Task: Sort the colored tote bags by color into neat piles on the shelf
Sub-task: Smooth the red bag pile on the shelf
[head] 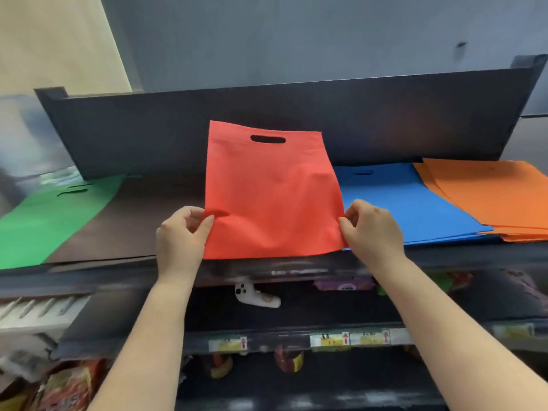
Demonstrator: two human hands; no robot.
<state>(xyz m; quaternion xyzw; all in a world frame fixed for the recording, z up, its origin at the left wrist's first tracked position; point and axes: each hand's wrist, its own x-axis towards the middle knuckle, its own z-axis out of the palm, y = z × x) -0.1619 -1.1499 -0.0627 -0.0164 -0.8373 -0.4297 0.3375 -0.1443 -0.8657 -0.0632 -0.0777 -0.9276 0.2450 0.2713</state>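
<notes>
Two hands hold one red tote bag (271,197) by its side edges, low down near the bottom: the left hand (181,232) pinches the left edge between thumb and fingers, and the right hand (370,225) pinches the right edge in the same way. The bag stands almost upright over the middle of the shelf (124,221), its long axis running from the near bottom edge up to the handle hole at the far top.

To its right lie the blue pile (415,209) and, further right, the orange pile (489,194); far to the left lies the green pile (50,215). The bare dark part of the shelf lies between green and blue (this seems the place for red). So the free spot is directly under and a little left of the bag, and both hands are equally near to it. I judge the next move is to lay the bag flat there, with its right edge kept apart from the blue pile, which it now overlaps in the view.
</notes>
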